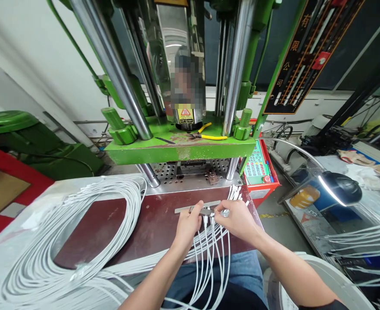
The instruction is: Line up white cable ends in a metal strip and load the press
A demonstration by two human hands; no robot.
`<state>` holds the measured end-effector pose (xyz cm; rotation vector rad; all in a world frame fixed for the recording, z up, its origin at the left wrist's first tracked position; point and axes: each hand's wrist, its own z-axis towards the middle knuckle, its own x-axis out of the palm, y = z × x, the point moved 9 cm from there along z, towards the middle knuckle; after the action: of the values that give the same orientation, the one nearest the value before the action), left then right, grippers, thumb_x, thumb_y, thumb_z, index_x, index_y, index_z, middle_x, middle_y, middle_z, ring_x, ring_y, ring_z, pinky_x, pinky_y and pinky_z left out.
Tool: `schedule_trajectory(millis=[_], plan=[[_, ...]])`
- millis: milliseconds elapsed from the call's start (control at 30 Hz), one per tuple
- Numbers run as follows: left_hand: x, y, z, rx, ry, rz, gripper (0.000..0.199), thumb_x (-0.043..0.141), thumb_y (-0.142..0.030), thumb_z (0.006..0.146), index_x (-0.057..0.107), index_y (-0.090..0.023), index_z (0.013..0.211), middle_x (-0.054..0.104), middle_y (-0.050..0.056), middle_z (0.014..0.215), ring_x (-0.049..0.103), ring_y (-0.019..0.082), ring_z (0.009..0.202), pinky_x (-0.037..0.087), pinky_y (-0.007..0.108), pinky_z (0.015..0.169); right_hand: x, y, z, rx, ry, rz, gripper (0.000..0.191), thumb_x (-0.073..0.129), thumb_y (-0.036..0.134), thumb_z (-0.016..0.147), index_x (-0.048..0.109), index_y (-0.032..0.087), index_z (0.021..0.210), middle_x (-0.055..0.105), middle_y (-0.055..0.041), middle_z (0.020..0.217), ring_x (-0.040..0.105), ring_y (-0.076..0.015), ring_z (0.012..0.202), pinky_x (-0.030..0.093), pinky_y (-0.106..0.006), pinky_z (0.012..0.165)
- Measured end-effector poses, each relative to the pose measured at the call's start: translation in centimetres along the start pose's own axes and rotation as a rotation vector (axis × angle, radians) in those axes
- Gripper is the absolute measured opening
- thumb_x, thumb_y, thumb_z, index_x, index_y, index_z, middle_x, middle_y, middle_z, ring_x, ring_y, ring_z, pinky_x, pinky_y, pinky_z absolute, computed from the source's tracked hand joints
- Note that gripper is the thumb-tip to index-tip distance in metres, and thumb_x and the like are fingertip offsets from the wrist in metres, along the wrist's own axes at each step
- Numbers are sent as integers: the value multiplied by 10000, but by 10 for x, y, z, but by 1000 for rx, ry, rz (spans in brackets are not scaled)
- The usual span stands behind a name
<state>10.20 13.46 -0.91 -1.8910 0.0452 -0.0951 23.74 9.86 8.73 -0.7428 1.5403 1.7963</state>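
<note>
My left hand (189, 224) is closed on one end of a small grey metal block (204, 211), thumb on top. At the block's other end, my right hand (237, 218) has its fingertips pinched together by a white cable end; the fingers partly hide it. White plugs (205, 220) sit along the block's near side, and their thin white cables (206, 258) hang down over the table edge towards my lap. Just behind my hands is a flat grey metal strip (182, 210). A bunch of white cable ends (235, 192) lies beyond my right hand.
A big coil of white cable (125, 219) covers the table's left side. Ahead stands a green press (180, 153) with steel columns and yellow-handled cutters (213, 137) on its plate. A red control box (260, 168) is beyond on the right; a white bin (319, 267) stands near my right arm.
</note>
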Motion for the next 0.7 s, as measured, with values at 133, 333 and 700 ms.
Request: schedule_trajectory(millis=[133, 333, 700], plan=[[12, 0, -3, -50, 78, -68, 563, 581, -515, 729, 279, -213, 362, 229, -72, 278, 183, 49, 299, 130, 227, 370, -5, -36, -3, 202, 14, 421, 106, 542, 185, 699, 642, 150, 685, 666, -11, 644, 597, -142, 592, 427, -233, 556], [23, -20, -12, -17, 146, -101, 608, 554, -480, 778, 273, -215, 308, 205, -62, 272, 204, 59, 303, 158, 246, 383, -24, -69, -19, 219, -91, 1077, 100, 601, 221, 752, 627, 146, 690, 695, -40, 708, 661, -169, 693, 501, -287, 703], [58, -40, -34, 6, 285, 65, 601, 515, -472, 821, 295, -208, 328, 222, -49, 289, 221, 66, 319, 193, 254, 389, -72, -58, -81, -43, -235, 1106, 92, 598, 218, 840, 651, 161, 790, 689, -67, 827, 654, -205, 820, 506, -387, 785]])
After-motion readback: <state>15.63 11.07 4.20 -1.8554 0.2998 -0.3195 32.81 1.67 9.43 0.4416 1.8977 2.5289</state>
